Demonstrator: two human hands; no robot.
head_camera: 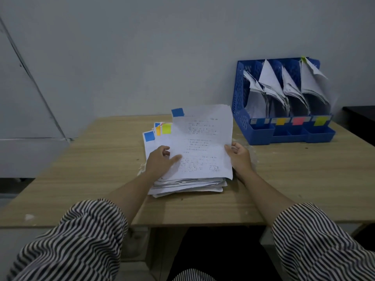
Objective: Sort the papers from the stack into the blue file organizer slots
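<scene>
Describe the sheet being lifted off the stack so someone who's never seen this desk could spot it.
On the wooden table, left of the blue file organizer, lies a paper stack. The top sheet is raised off it, held by the left hand and right hand. Alone among its neighbours, it is lifted, with a blue tab at its upper left corner.
</scene>
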